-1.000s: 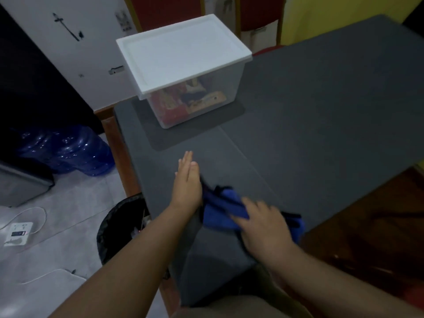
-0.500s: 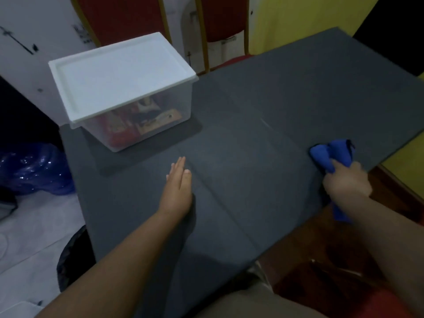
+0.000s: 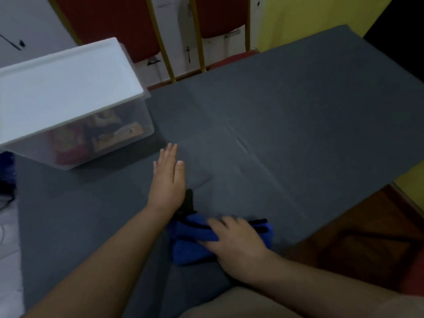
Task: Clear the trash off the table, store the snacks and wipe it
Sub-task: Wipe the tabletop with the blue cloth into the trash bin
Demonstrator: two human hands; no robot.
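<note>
Table with left hand flat and empty, right hand spread over blue cloth

A dark grey table fills most of the frame. At the upper left stands a clear plastic storage box with a white lid, colourful snack packets showing through its wall. At lower centre the right hand presses on a crumpled blue cloth with black trim, fingers spread over it. Just above and left of it, the left hand lies flat on the table, fingers straight and together. 2 red chairs with gold frames stand along the top edge.
</note>
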